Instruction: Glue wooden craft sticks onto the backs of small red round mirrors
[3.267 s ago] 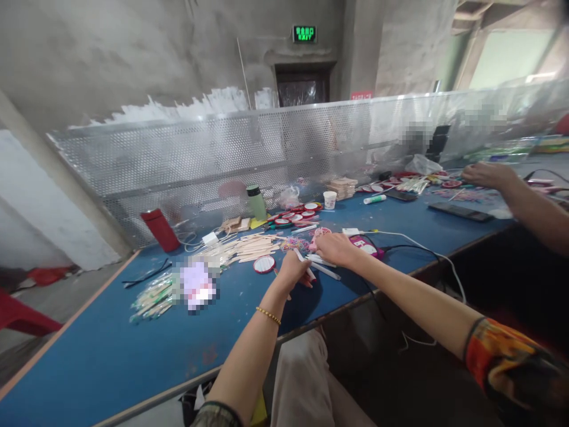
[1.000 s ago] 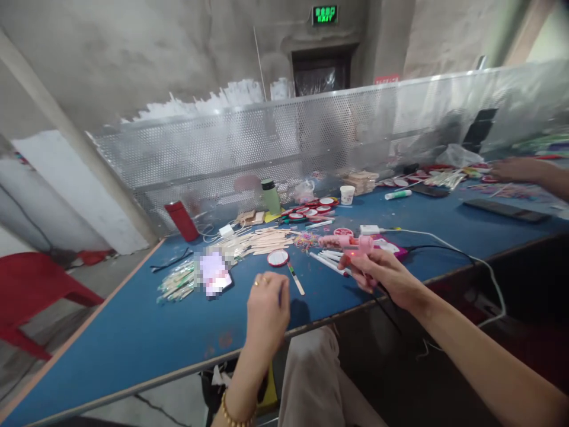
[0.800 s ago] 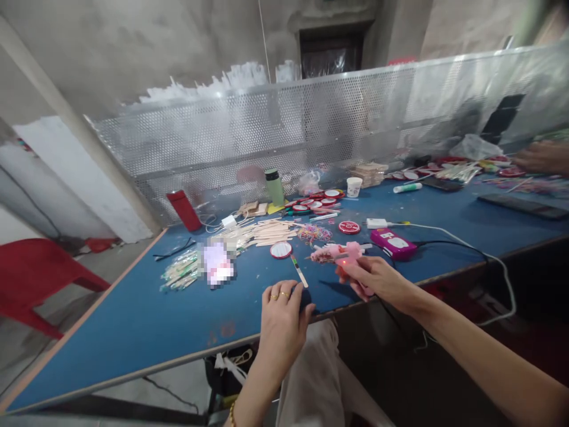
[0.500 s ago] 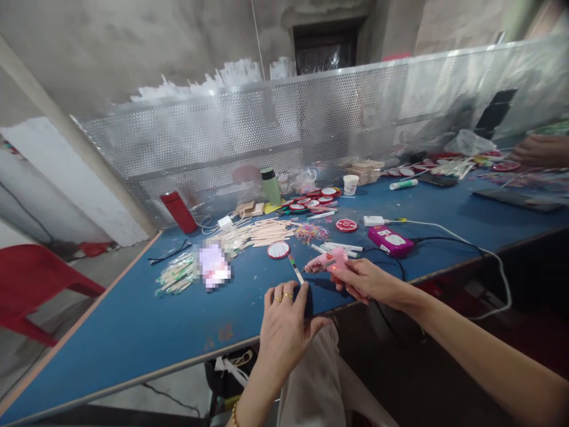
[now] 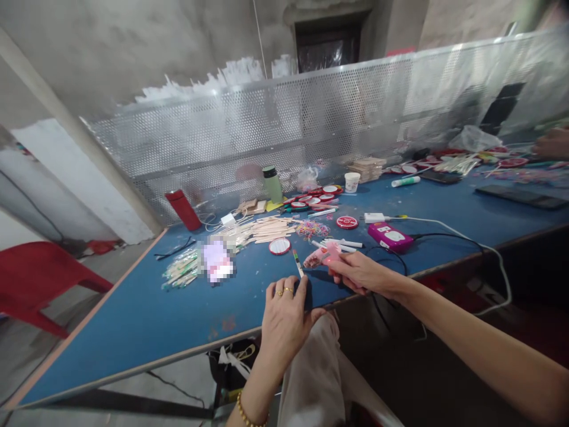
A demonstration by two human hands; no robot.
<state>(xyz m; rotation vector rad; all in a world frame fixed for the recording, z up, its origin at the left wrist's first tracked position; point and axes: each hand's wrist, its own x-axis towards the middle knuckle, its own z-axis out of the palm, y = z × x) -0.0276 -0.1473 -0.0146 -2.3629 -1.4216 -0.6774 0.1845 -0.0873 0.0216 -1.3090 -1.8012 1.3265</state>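
My left hand (image 5: 287,311) lies at the table's near edge, its fingertips holding down a pale narrow stick (image 5: 297,261) with green, dark and red bands on its far end. The stick's near end is hidden under the fingers. In my right hand (image 5: 355,271) is a pink glue gun (image 5: 326,254) with a small red light, its nozzle pointing left, close to the banded end of the stick. A round red-rimmed white disc (image 5: 280,246) lies just beyond the stick. White pens (image 5: 351,244) lie behind the glue gun.
On the blue table (image 5: 178,332) are wooden sticks (image 5: 273,228), coloured rubber bands (image 5: 313,229), a blurred-out phone (image 5: 217,261), a purple power box (image 5: 390,237) with cables, a red bottle (image 5: 183,210) and a green bottle (image 5: 272,185). Another person's hand (image 5: 552,144) is at far right.
The glue gun in my right hand has shifted slightly left and up, nearer the stick. My left hand keeps the stick pinned. The camera view has shifted slightly.
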